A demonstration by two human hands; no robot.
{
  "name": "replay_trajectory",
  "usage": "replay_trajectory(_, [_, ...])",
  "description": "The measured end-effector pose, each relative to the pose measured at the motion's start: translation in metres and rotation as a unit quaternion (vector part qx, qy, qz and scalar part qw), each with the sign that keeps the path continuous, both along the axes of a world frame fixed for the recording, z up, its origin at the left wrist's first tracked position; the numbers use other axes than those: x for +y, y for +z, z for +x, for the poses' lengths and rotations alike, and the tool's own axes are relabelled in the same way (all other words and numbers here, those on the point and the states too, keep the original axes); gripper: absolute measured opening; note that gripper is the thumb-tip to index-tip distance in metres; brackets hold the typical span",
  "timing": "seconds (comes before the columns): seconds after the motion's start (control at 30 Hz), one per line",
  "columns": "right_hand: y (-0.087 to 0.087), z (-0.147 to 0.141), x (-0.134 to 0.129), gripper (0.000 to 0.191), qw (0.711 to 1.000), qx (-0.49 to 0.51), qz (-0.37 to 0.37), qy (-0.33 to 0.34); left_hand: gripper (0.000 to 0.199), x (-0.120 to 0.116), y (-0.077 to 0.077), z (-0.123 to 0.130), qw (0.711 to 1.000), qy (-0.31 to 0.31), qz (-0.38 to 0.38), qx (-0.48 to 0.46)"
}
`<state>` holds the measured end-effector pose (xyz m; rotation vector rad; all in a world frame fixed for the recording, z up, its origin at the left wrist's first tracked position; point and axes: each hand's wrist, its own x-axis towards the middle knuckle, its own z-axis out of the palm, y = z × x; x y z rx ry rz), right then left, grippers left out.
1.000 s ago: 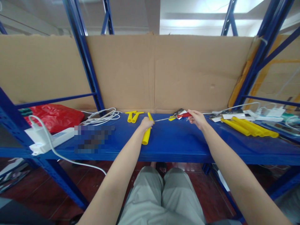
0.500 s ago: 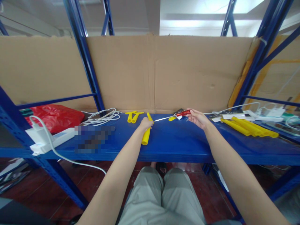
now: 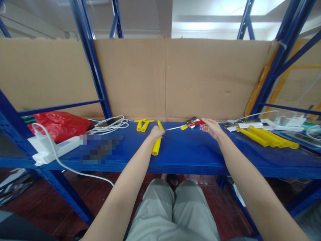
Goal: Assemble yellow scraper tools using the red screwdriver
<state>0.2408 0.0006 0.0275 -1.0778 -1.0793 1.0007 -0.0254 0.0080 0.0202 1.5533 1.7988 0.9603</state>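
Observation:
My left hand (image 3: 156, 132) is closed around a yellow tube (image 3: 156, 146) that lies on the blue shelf (image 3: 190, 152). My right hand (image 3: 210, 127) pinches the end of a screwdriver (image 3: 197, 123) with a red handle and a thin metal shaft. The shaft points left, and its tip meets the yellow tube beside my left fingers; the exact contact is too small to make out. Behind the screwdriver lie a dark packet (image 3: 192, 119) and a small yellow piece (image 3: 184, 127). Two yellow T-shaped pieces (image 3: 143, 126) stand a little left of my left hand.
Several yellow tubes (image 3: 267, 137) lie at the right, near white chargers and cables (image 3: 292, 119). On the left are a white power strip (image 3: 59, 150), a red plastic bag (image 3: 62, 125) and a coiled white cable (image 3: 112, 125). Cardboard (image 3: 205, 77) backs the shelf.
The screwdriver's handle has dipped slightly and turned a little in my right hand. My left hand and the tube stay in place.

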Motion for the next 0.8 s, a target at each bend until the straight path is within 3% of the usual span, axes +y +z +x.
replay_trajectory(0.1, [0.0,-0.0012,-0.0011,0.009,1.0,-0.02,0.008,-0.014,0.007,0.0007,-0.0004,0.0002,1.0,-0.002,0.001,-0.003])
replay_trajectory(0.23, [-0.0002,-0.0016,-0.002,0.017,0.999,-0.043,0.013,-0.012,0.008,0.0008,-0.0006,0.0005,1.0,0.0,-0.002,0.001])
replay_trajectory(0.37, [-0.0004,0.0012,-0.0012,0.022,0.999,-0.02,0.032,0.025,0.009,0.0008,-0.0007,0.0004,1.0,0.0,-0.003,0.004])
replay_trajectory(0.63, [0.0033,0.0044,-0.0036,0.014,0.994,0.029,0.051,0.094,0.01,-0.0032,0.002,0.0008,1.0,-0.005,-0.006,-0.005])
replay_trajectory(0.8, [0.0045,0.0031,-0.0047,0.025,0.998,-0.004,0.029,0.061,0.011,-0.0028,0.0019,0.0008,1.0,-0.003,-0.005,-0.016])
